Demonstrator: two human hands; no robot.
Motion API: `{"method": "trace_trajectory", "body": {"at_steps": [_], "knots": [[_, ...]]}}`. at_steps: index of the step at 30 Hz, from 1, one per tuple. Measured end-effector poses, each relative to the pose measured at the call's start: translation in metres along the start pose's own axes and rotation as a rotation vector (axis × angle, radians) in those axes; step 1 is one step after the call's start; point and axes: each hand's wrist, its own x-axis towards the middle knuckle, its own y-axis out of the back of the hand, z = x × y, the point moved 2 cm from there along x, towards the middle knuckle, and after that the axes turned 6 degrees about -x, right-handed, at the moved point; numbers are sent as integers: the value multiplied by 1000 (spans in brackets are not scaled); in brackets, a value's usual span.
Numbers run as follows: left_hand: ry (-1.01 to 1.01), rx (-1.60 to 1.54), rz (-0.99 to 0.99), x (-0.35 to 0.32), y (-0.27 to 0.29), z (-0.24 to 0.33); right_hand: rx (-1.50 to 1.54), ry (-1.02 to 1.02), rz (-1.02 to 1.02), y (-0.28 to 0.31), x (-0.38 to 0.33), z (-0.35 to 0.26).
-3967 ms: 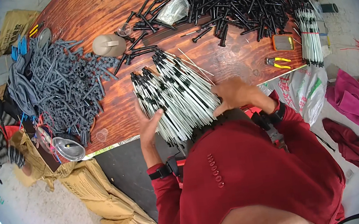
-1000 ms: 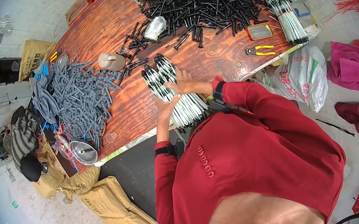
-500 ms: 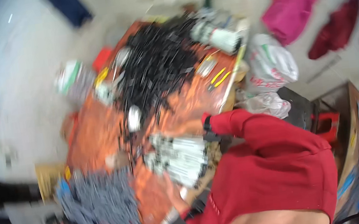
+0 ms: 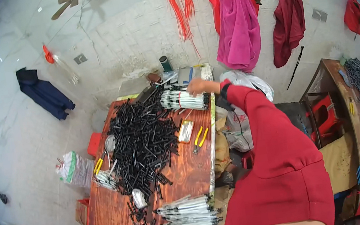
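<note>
My right arm in a red sleeve stretches forward over the table's right edge. At the far right of the table, my right hand (image 4: 200,86) is on a bundle of white rods (image 4: 183,100) with black ends, its fingers bent onto the top. A red band runs around that bundle. Near the front edge lie loose white rods with black ends (image 4: 188,220), fanned in two groups. A big heap of short black plastic pieces (image 4: 140,143) covers the table's middle. My left hand is out of view.
Yellow-handled pliers (image 4: 200,137) and a small box (image 4: 186,131) lie right of the heap on the wooden table (image 4: 188,169). A dark green bottle (image 4: 165,64) stands at the far edge. White bags (image 4: 240,129) sit off the right side. Clothes hang on the wall.
My right hand has moved from beside the near white rods to the far bundle. My left hand has left the view. The view has swung, showing more wall.
</note>
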Motion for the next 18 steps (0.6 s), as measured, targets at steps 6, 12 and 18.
{"method": "trace_trajectory", "body": {"at_steps": [6,12,18], "knots": [[-15,198,24,47,-50,5,317,-602,269,78,-11,207],[-32,360,123,30,-75,-1,731,-988,650,126,-6,286],[-112,516,155,48,-101,24,601,-1185,873,142,17,338]]}}
